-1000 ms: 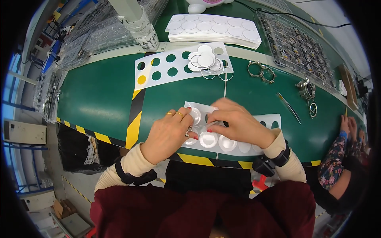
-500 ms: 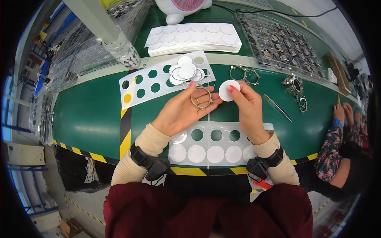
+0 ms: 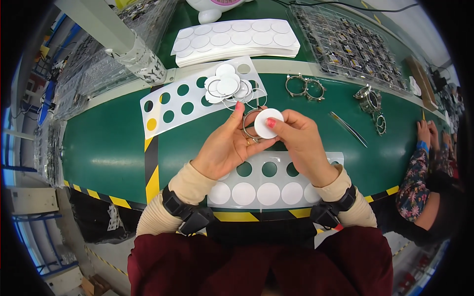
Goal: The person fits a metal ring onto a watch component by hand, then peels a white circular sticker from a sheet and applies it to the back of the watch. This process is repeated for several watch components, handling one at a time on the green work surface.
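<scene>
Workbench (image 3: 108, 148) in green runs across the view, with a post (image 3: 94, 29) rising at far left. Beyond lies a stack of white sheets (image 3: 237, 37) bearing 2 rows of circles; nearer, a cut-out sheet (image 3: 176, 102) carries loose discs (image 3: 227, 84), and a front sheet (image 3: 256, 170) has at least 5 flat discs (image 3: 268, 194) in its lower row. The left hand (image 3: 219, 150) is turned palm up, fingers part-spread, holding a metal ring (image 3: 244, 123) between thumb and fingers. The right hand (image 3: 303, 143) pinches a white disc (image 3: 265, 131) that overlaps the ring's right side; whether they touch, I cannot tell. Good handling here probably means gripping the disc by its rim, keeping the thumb off its face, and holding both parts parallel and centred. Smallest are dark letters on the post's white wrapping (image 3: 143, 64); I can make out no label on ring or disc.
</scene>
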A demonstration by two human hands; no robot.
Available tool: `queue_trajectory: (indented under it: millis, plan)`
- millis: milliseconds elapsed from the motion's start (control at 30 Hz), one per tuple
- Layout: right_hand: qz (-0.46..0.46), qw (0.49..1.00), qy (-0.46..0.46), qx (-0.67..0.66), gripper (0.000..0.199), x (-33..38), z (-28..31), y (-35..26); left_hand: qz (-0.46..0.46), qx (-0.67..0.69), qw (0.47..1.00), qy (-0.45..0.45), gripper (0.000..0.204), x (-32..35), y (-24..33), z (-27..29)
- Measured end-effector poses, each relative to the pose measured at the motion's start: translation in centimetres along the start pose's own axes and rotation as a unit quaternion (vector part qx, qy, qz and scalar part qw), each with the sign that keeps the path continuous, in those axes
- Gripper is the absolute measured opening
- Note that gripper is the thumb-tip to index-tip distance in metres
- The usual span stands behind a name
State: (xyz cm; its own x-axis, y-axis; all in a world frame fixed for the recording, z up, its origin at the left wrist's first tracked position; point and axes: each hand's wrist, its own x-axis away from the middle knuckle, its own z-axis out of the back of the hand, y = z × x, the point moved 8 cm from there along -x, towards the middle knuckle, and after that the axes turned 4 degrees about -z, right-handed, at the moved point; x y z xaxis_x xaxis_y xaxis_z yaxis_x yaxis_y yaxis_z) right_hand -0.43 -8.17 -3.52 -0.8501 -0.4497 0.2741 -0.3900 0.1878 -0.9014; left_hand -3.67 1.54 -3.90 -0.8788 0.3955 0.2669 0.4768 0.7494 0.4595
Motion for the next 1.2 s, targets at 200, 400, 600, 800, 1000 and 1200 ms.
queue_trajectory:
  millis: [200,400,600,800,1000,1200]
  plan:
    - [0.039,0.999,0.021,-0.016,0.021,0.2,-1.2,-0.3,-0.017,-0.023,0.998,0.061,0.043,-0.1,-0.5,0.9]
    - [0.06,0.996,0.052,0.033,0.03,0.1,-1.0,0.0,-0.014,-0.017,0.998,0.066,0.04,-0.1,-0.7,0.8]
    - [0.095,0.992,0.067,0.046,0.025,0.1,-0.9,-0.3,-0.017,-0.024,0.997,0.076,0.039,-0.1,-0.7,1.0]
    - [0.09,0.993,0.065,0.033,0.023,0.1,-1.0,-0.2,-0.015,-0.029,0.996,0.088,0.039,0.0,-0.7,1.2]
    - [0.102,0.991,0.064,0.061,0.022,0.1,-0.9,-0.2,-0.019,-0.03,0.996,0.082,0.042,0.0,-0.7,1.1]
    - [0.112,0.986,0.069,0.101,0.02,0.1,-1.1,-0.4,-0.019,-0.027,0.996,0.077,0.039,-0.1,-0.6,1.0]
